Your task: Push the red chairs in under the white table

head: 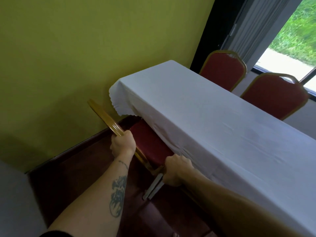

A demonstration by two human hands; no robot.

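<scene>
A red chair [150,142] with a gold frame stands at the near long side of the white table [213,120], its seat partly beneath the hanging cloth. My left hand [122,143] is closed around the gold top rail of the chair's back. My right hand [177,170] grips the chair's side at the seat edge, right against the tablecloth. Two more red chairs [224,71] [275,96] stand at the table's far side, backs upright and close to the table edge.
A yellow-green wall [85,48] runs close behind the chair I hold, with a dark skirting board and dark red floor [71,171] below. A window with grey curtains [256,28] is at the back right.
</scene>
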